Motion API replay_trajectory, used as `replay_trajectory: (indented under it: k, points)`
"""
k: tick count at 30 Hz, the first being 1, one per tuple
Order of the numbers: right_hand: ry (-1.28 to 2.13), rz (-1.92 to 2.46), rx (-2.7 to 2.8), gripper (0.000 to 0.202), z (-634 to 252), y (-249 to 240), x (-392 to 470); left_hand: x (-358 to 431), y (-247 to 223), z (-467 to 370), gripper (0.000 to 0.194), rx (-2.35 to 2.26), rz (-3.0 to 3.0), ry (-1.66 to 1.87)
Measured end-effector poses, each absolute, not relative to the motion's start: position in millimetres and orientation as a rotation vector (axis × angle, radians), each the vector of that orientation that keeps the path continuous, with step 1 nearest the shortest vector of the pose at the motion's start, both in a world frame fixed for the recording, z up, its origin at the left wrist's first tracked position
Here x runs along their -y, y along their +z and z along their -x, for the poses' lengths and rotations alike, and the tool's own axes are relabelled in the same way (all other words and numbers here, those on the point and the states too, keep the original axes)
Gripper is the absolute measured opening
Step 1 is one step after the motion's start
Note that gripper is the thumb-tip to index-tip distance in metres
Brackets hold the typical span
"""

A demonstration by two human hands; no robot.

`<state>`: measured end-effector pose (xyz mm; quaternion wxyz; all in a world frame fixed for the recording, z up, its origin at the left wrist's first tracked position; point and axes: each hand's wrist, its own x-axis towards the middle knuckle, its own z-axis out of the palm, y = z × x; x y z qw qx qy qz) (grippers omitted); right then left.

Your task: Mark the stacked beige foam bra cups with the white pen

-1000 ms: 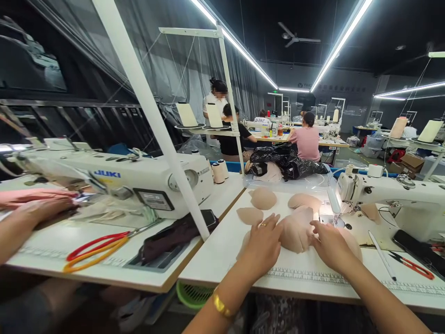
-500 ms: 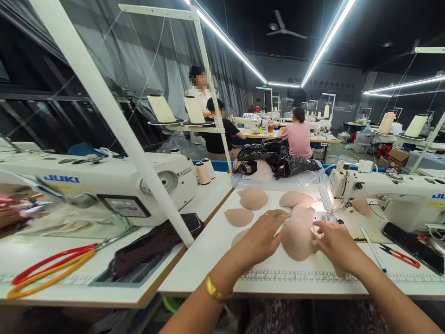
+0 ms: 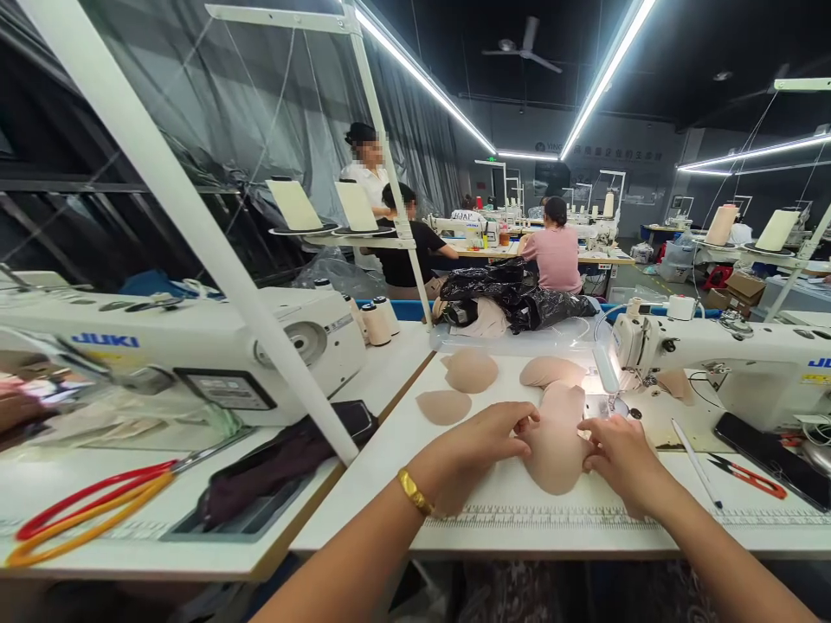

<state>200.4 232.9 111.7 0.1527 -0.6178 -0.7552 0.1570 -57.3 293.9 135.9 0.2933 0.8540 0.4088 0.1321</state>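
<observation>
A beige bra cup point(image 3: 554, 454) lies on the white table between my hands, with a beige fabric piece point(image 3: 562, 400) at its upper end reaching toward the sewing machine's needle area. My left hand point(image 3: 497, 435) is at the cup's left edge, thumb and curled forefinger apart. At the right edge, the fingers and thumb of my right hand point(image 3: 620, 454) grip the cup's rim; the exact contact is partly hidden. More beige cup pieces lie beyond: a rounded one point(image 3: 472, 370), a pointed one point(image 3: 443, 407) and one near the lamp point(image 3: 550, 371).
A lit sewing machine point(image 3: 707, 346) stands right, with a white pen point(image 3: 697, 463), orange thread snips point(image 3: 746, 476) and a phone point(image 3: 776, 459) before it. Black plastic bags point(image 3: 519, 298) lie behind. Left are another machine point(image 3: 195, 346) and large scissors point(image 3: 97, 502). Co-workers sit farther back.
My left hand's fingers have curled and drawn slightly left, off the upper part of the cup. The cup has shifted slightly toward me. My right hand stays at its right edge.
</observation>
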Motion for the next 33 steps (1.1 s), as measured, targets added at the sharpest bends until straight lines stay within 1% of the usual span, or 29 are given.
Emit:
replay_trajectory:
  k: [2,6,9,10,12,13,16,18,19,21,23,24,26,28,30,33]
  points:
    - [0.466,1.748,2.165,0.043,-201.0,112.3,-230.0,-286.1,139.4,58.7,0.036,-1.106,-2.237,0.367]
    - [0.48,1.625,2.127,0.033,-208.8,110.2,-218.4,-266.3,147.9,63.6,0.033,-1.137,-2.214,0.399]
    - [0.544,1.485,2.068,0.021,-225.0,111.9,-204.9,-250.2,158.2,75.1,0.018,-1.102,-2.168,0.49]
    - [0.587,1.457,2.029,0.017,-232.9,113.2,-200.2,-245.4,160.7,81.0,0.018,-1.085,-2.126,0.531]
    - [0.682,1.439,1.93,0.013,-251.5,114.7,-191.8,-237.1,161.1,95.9,0.025,-1.07,-1.984,0.622]
    - [0.72,1.448,1.884,0.014,-261.8,113.9,-188.6,-233.9,158.4,104.6,0.03,-1.081,-1.895,0.669]
    - [0.797,1.565,1.788,0.022,-291.9,103.1,-183.6,-228.1,140.2,132.6,0.044,-1.204,-1.702,0.74]
    - [0.796,1.681,1.763,0.031,-306.5,92.4,-183.0,-227.6,125.2,149.1,0.046,-1.375,-1.69,0.75]
    - [0.739,1.726,1.767,0.037,-310.6,88.0,-183.0,-228.4,119.1,155.3,0.046,-1.487,-1.712,0.78]
    - [0.503,1.745,1.796,0.044,-310.1,83.9,-183.6,-231.9,112.3,160.7,0.051,-1.704,-1.799,0.88]
    - [0.276,1.695,1.849,0.041,-296.2,86.9,-185.7,-237.7,113.4,154.3,0.057,-1.769,-1.969,0.953]
    - [0.224,1.669,1.898,0.036,-284.6,90.5,-187.7,-241.6,115.9,146.6,0.056,-1.713,-2.08,0.949]
    - [0.237,1.662,2.058,0.027,-255.2,99.2,-193.6,-251.0,121.6,123.8,0.049,-1.482,-2.283,0.861]
    - [0.24,1.721,2.219,0.024,-225.0,106.5,-201.3,-262.8,124.3,96.6,0.05,-1.248,-2.419,0.745]
    - [0.225,1.778,2.287,0.019,-201.7,109.8,-209.2,-275.5,122.4,72.1,0.049,-1.13,-2.485,0.691]
    - [0.195,1.804,2.282,0.012,-185.9,107.2,-217.8,-290.2,114.2,49.1,0.029,-1.101,-2.552,0.625]
